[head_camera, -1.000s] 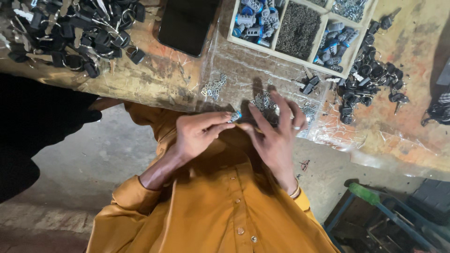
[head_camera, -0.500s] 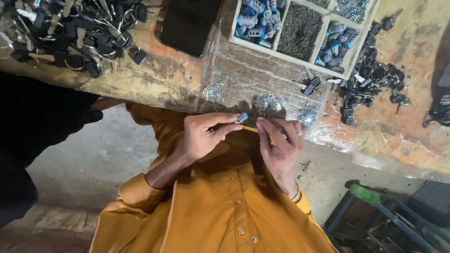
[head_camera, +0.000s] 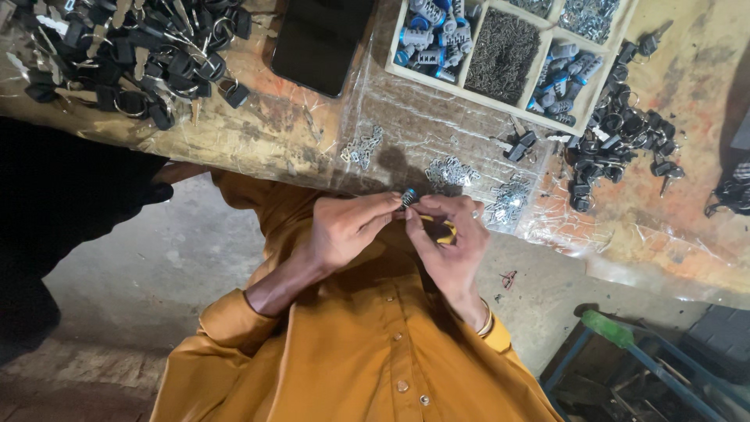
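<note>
Small part: a little blue and dark piece (head_camera: 408,196), pinched between the fingertips of both hands, just off the near edge of the worktop (head_camera: 312,141).
Left hand: (head_camera: 348,228) fingers curled tight, thumb and forefinger closed on the small part from its left.
Right hand: (head_camera: 449,238) fingers bent round, tips closed on the same part from its right; a yellow bit shows inside the palm, too hidden to tell what it is.
Change: both hands sat farther from the edge half a second ago, with the right hand's fingers looser; now they meet close under the worktop rim.
Edge: the worktop rim runs just beyond the fingertips; on the person's side is open floor (head_camera: 156,266).
Just beyond: small heaps of silvery metal bits (head_camera: 451,170) on clear plastic sheet.
Farther: a compartment tray (head_camera: 500,47) with blue pieces and dark pins, and a black phone (head_camera: 320,39) to its left.
Far left: a pile of black-headed keys (head_camera: 117,55).
Far right: more dark keys (head_camera: 617,133).
</note>
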A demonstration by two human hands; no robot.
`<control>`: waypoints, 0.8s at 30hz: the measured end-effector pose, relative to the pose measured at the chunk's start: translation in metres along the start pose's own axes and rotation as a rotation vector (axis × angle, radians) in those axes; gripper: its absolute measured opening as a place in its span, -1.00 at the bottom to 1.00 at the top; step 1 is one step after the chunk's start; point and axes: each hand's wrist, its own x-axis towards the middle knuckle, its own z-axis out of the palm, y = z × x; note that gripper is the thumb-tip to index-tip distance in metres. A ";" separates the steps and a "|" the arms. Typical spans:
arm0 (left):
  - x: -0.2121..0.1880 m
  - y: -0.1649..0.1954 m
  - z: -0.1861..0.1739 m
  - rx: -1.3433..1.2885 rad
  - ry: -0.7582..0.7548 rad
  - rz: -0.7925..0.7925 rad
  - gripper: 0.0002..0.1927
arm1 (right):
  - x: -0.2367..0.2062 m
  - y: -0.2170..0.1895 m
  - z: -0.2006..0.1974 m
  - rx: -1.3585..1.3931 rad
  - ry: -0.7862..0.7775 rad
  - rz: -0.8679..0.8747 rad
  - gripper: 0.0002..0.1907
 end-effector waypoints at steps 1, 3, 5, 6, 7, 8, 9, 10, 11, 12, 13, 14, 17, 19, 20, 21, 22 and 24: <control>-0.001 -0.001 -0.002 0.031 -0.019 0.034 -0.76 | 0.000 -0.002 -0.001 -0.095 0.010 -0.071 -0.70; -0.002 -0.004 -0.001 0.095 -0.033 0.083 -0.75 | 0.004 -0.002 -0.005 -0.184 -0.060 -0.105 -0.71; -0.002 -0.006 -0.001 0.076 -0.026 0.117 -0.76 | 0.011 0.000 -0.012 -0.223 -0.138 -0.098 -0.66; -0.002 -0.006 -0.001 0.023 -0.013 0.125 -0.76 | 0.015 0.002 -0.016 -0.218 -0.182 -0.073 -0.62; -0.001 -0.007 -0.001 -0.029 0.001 0.136 -0.76 | 0.019 0.005 -0.021 -0.212 -0.225 -0.051 -0.57; -0.001 -0.006 -0.002 -0.075 -0.024 0.149 -0.74 | 0.023 0.008 -0.024 -0.133 -0.264 -0.063 -0.64; -0.001 -0.005 -0.002 -0.121 -0.050 0.162 -0.72 | 0.026 0.011 -0.028 -0.053 -0.302 -0.075 -0.70; 0.000 -0.004 -0.002 -0.165 -0.075 0.176 -0.71 | 0.029 0.015 -0.029 0.028 -0.340 -0.088 -0.77; 0.001 -0.002 -0.002 -0.157 -0.088 0.196 -0.71 | 0.030 0.017 -0.030 0.062 -0.369 -0.096 -0.77; 0.002 0.000 -0.003 -0.150 -0.102 0.216 -0.70 | 0.030 0.019 -0.030 0.096 -0.396 -0.104 -0.76; 0.003 0.002 -0.003 -0.145 -0.115 0.237 -0.69 | 0.031 0.021 -0.032 0.128 -0.423 -0.111 -0.74; 0.005 0.005 0.000 -0.163 -0.097 0.231 -0.69 | 0.033 0.023 -0.034 0.141 -0.437 -0.148 -0.76; 0.012 0.010 0.003 -0.191 -0.067 0.220 -0.67 | 0.044 0.027 -0.051 0.170 -0.377 -0.081 -0.79; 0.014 0.014 0.000 -0.166 -0.068 0.201 -0.68 | 0.056 0.029 -0.071 -0.113 -0.160 -0.025 -0.69; 0.016 0.016 -0.002 -0.180 -0.053 0.151 -0.68 | 0.064 0.031 -0.078 -0.400 -0.017 -0.112 -0.62; 0.017 0.019 -0.003 -0.195 -0.035 0.102 -0.69 | 0.069 0.033 -0.083 -0.517 0.003 -0.148 -0.61; 0.018 0.022 -0.003 -0.208 -0.018 0.052 -0.70 | 0.074 0.036 -0.086 -0.634 0.024 -0.184 -0.61; 0.020 0.027 -0.004 -0.293 0.005 -0.058 -0.74 | 0.080 0.041 -0.092 -0.668 0.078 -0.222 -0.64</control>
